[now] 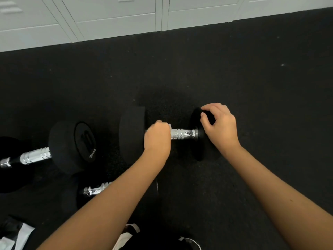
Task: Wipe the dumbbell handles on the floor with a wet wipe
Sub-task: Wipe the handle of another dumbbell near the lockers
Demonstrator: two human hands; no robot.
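My left hand (pixel 157 137) has its grip clenched round a white wet wipe (pixel 169 126) on the chrome handle (pixel 183 134) of the black rubber dumbbell (pixel 132 134) lying on the dark floor (pixel 252 87); my right hand (pixel 220 124) curls over its far head (pixel 197 120).

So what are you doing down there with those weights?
A person is cleaning dumbbells on the dark gym floor. The left hand is wrapped round the shiny handle of the middle dumbbell, with a bit of white wet wipe peeking out. The right hand steadies the far weight head. Two more dumbbells lie to the left.
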